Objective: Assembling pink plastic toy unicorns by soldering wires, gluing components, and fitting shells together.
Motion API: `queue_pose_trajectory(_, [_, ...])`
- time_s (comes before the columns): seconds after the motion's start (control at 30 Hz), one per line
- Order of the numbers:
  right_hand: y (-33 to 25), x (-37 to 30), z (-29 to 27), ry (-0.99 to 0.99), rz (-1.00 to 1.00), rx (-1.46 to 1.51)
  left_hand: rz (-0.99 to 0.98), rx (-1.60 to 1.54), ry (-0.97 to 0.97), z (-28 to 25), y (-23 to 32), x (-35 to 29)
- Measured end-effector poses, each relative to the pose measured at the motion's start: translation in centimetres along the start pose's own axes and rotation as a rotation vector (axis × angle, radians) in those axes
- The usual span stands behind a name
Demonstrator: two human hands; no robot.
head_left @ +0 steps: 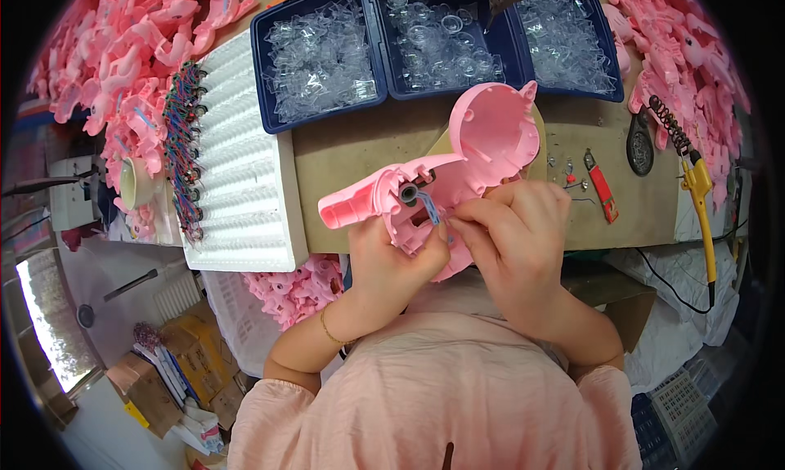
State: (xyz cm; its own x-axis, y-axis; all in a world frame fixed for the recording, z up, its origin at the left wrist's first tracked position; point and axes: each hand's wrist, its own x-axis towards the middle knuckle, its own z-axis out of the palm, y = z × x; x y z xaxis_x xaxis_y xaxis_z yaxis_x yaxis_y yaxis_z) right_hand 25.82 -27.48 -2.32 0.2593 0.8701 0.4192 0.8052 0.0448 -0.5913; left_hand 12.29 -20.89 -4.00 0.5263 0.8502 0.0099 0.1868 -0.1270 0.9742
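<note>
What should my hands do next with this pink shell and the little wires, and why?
Probably press the wires down into the pink shell beside the grey motor. The right hand pinches thin blue wires right at the open cavity, while the left hand steadies the shell from below.

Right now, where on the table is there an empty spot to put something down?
Bare brown tabletop lies between the blue trays and the pink shell. A smaller patch sits left of the red tool. Pink parts crowd both sides.

Smooth pink plastic shell (458, 167)
</note>
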Motion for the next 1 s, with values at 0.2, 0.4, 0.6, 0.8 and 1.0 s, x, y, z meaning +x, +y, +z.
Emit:
queue_pose_trajectory(0.2, [-0.09,0.09,0.12,0.003,-0.009,-0.017,-0.045,0.042,-0.006,0.00,-0.42,-0.09])
queue_pose_trajectory(0.4, [-0.16,0.18,0.29,0.004,-0.006,-0.021,-0.038,0.070,-0.028,-0.32,-0.35,0.37])
queue_pose_trajectory(0.6, [-0.22,0.06,0.54,0.042,-0.009,-0.049,-0.094,-0.029,0.029,0.13,-0.41,0.18])
queue_pose_trajectory(0.8, [-0.08,0.03,0.77,0.063,0.000,-0.055,0.054,0.081,-0.023,0.00,-0.37,0.36])
queue_pose_trajectory(1.0, [-0.09,0.32,0.49,-0.002,0.016,0.004,-0.018,-0.031,0.041,0.28,-0.68,0.13])
